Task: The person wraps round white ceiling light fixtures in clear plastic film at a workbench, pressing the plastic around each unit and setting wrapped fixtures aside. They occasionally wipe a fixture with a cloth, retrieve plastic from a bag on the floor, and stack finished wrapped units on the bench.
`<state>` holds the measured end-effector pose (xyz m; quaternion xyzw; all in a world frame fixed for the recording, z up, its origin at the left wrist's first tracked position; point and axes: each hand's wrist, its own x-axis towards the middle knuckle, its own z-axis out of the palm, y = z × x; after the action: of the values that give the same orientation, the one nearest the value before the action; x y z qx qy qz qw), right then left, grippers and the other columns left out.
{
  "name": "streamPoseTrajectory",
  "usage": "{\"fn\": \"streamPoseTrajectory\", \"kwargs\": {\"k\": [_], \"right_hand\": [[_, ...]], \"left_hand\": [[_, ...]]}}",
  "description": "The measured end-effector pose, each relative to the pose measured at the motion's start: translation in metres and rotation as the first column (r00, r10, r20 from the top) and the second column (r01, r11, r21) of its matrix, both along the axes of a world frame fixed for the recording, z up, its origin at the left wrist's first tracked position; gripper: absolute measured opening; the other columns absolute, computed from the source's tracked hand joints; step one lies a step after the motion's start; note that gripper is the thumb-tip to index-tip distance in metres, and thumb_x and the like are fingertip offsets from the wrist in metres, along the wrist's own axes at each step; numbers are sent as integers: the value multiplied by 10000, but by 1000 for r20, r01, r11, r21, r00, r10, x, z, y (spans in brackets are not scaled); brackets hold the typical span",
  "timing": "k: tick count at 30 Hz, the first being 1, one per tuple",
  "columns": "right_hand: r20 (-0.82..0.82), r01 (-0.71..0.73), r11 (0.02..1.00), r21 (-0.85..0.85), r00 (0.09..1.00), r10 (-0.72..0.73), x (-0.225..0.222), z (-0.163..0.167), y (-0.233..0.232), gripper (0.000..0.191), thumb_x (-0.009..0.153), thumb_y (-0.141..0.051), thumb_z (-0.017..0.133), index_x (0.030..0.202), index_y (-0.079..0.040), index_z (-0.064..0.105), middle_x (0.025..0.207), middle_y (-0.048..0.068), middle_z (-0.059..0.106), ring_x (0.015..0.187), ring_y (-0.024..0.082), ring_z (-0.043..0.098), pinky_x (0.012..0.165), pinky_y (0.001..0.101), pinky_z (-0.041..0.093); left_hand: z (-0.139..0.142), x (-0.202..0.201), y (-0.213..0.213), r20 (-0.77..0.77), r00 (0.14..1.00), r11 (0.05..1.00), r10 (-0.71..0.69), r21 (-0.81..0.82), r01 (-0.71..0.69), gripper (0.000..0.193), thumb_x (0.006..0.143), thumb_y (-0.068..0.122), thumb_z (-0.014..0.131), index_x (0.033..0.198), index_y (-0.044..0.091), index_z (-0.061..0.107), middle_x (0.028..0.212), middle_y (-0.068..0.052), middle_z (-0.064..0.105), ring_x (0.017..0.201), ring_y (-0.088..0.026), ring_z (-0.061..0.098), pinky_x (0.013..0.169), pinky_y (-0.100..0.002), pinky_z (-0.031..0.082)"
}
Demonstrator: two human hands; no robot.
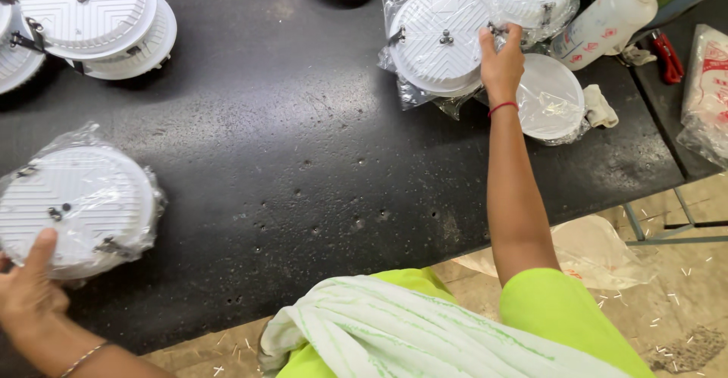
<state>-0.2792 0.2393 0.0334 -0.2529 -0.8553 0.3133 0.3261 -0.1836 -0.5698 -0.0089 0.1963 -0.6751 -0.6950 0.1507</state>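
Black pitted worktable [303, 166] above littered floor [682, 310]; each hand's fingers gripping a plastic-wrapped white lamp disc [440, 40].

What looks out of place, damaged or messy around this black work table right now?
The black table top is pitted with small holes and scuffs near its front edge. Pale scraps litter the floor to the right, where a crumpled plastic bag lies under the table's edge. The bagged white round fittings by the right hand overlap loosely.
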Motion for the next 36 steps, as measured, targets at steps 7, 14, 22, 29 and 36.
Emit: {"fn": "streamPoseTrajectory", "kwargs": {"k": [7,14,22,29,36], "right_hand": [[8,123,992,-18,992,-123,-26,15,14,435,1018,-437,628,1191,-64,483,1123,212,704,1049,421,663,910,499,486],[67,178,983,-39,982,-175,-42,30,14,440,1026,-431,603,1207,-62,447,1073,233,709,1023,436,664,897,518,479],[117,49,999,-6,992,-48,-35,17,31,528,977,-495,662,1242,-79,473,1156,244,663,1094,446,627,939,517,471],[-59,-54,992,112,996,61,-25,8,43,578,984,-444,725,1293,-28,469,1245,317,520,1055,469,565,875,505,466],[-69,-566,792,-230,821,567,86,-3,-23,322,1107,-248,574,1352,-47,516,1167,93,613,1030,170,614,908,310,526]], "left_hand": [[-16,-19,83,10,997,996,-70,-47,71,877,870,161,951,1501,-41,378,1411,-196,584,1268,-263,639,1074,-423,571],[-12,-30,209,148,947,956,-284,-36,292,884,787,279,896,1433,-45,387,1281,-185,602,1147,-244,649,955,-364,582],[-2,-20,277,120,916,922,-383,-4,386,929,752,236,917,1418,-42,332,1314,-202,553,1181,-244,624,969,-380,575],[-2,-18,305,95,896,901,-434,59,430,956,717,202,911,1405,24,271,1273,-209,543,1163,-262,628,941,-397,588],[-3,-5,360,-112,887,830,-447,319,458,873,792,169,895,1419,10,309,1326,-196,521,1234,-268,587,1071,-444,548]]}}
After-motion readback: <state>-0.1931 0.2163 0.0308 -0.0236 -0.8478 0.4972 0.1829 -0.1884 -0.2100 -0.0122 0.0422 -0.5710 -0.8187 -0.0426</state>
